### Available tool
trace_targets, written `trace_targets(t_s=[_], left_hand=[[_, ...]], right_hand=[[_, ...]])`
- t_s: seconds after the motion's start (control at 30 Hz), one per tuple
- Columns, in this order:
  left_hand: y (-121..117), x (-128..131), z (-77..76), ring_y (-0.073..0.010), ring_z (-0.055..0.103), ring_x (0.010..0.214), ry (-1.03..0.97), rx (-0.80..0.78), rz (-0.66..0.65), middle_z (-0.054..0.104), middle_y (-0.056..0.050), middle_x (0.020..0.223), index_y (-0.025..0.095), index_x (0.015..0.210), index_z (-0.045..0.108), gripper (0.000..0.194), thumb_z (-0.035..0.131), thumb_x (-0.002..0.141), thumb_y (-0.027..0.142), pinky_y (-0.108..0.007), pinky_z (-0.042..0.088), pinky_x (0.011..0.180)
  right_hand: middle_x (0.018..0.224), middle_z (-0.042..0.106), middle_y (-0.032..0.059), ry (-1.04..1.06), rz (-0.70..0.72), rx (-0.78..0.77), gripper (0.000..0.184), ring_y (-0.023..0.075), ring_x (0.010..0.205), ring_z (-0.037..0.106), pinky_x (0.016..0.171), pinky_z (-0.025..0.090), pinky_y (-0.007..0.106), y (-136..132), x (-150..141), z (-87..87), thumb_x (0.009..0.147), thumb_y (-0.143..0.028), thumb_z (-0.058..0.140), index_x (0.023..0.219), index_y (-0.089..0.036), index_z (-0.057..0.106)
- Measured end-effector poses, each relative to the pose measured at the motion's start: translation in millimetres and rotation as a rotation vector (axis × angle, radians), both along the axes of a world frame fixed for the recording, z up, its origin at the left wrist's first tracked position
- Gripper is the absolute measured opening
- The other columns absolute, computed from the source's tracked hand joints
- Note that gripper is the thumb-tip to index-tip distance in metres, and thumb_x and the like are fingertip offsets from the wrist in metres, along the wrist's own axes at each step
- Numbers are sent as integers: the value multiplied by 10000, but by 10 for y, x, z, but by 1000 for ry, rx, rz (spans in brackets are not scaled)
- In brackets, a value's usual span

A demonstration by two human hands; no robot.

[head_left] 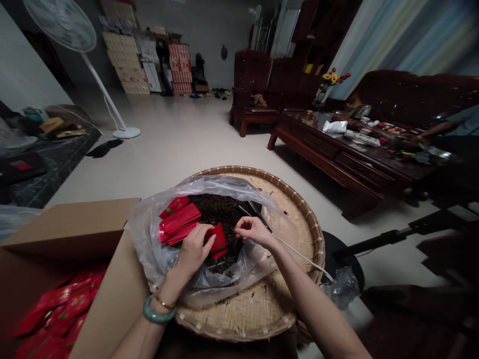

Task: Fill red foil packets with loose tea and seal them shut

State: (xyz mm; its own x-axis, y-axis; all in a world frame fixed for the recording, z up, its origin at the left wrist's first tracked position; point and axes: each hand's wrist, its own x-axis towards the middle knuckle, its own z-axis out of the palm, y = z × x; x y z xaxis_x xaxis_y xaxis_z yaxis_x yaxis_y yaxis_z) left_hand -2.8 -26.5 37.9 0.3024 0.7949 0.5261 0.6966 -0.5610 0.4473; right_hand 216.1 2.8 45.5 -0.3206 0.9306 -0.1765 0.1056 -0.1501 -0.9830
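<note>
My left hand (195, 245) grips the left edge of a small red packet (219, 242) with a green stripe, between thumb and fingers. Just right of it, my right hand (255, 231) has thumb and fingertips pinched together; what they hold, if anything, is too small to make out. Both hands are over a clear plastic bag (149, 249), opened wide around dark, loose dried leaves (215, 207). A stack of flat red packets (181, 223) lies on the leaves at the left. Behind my right hand is a black two-armed tool (259, 214) with a white cord.
The bag sits on a round woven bamboo tray (262, 304). At left stands an open cardboard box (112, 294) with many red packets (63, 311) inside. A white fan (127, 132), a dark wooden table (329, 149) and a black stand (374, 239) surround the area. Another person's arm (436, 128) shows at right.
</note>
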Motion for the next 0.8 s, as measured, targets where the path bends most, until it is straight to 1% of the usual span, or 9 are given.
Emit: trace_targets(t_s=[0.07,0.17,0.27,0.33,0.43,0.53,0.6,0.67,0.8], left_hand=[[0,13,9,-209,613,908,6,-12,-9,633,-78,977,186,1074,561,227,476,870,241,-375,506,839],[2,34,0,-205,610,909,15,-21,-26,614,-72,983,199,1068,573,227,466,873,240,-362,504,837],[5,48,-22,-214,601,943,15,-10,-2,609,-79,1008,192,1137,540,278,457,876,235,-371,494,861],[5,49,-29,-221,596,950,20,-13,21,603,-87,1014,183,1185,514,318,454,876,233,-369,498,845],[0,47,-14,-212,599,903,42,-39,15,597,-85,973,173,1140,553,287,450,875,219,-354,510,808],[-19,49,20,-203,598,896,68,-37,-8,598,-80,977,182,1112,576,270,443,879,208,-361,506,833],[-39,53,40,-208,594,933,94,-25,-34,602,-85,1024,186,1137,569,286,443,882,209,-377,495,870],[-64,57,55,-216,587,973,118,-12,-59,600,-95,1075,184,1164,559,305,440,885,209,-392,487,893],[-106,63,71,-222,576,1013,142,17,-77,594,-107,1131,184,1167,559,307,436,886,194,-390,498,882]], right_hand=[[565,613,-18,28,-2,-7,325,77,469,539,428,438,180,-10,-15,12,604,-413,721,679,-140,562],[561,609,-23,50,4,-6,330,73,460,537,425,432,177,-13,-27,1,609,-416,722,680,-142,553],[551,603,-28,58,0,-9,327,71,454,534,421,431,175,-7,-33,-23,617,-412,720,684,-143,547],[548,600,-28,64,-16,-9,323,77,463,542,420,434,176,-4,-37,-30,616,-405,722,684,-144,544],[559,602,-22,82,-41,12,322,86,481,555,414,425,174,-10,-45,-1,616,-403,724,680,-147,541],[680,651,14,120,-57,61,318,88,515,572,405,399,164,-37,-70,81,638,-412,710,705,-152,540],[820,679,48,142,-53,105,304,84,542,577,405,384,160,-60,-103,146,666,-409,692,725,-158,531],[912,683,68,146,-33,162,276,77,562,568,431,391,166,-80,-146,190,696,-391,667,731,-162,518],[898,688,62,46,21,303,195,78,586,541,529,428,198,-98,-224,186,737,-336,620,738,-162,532]])
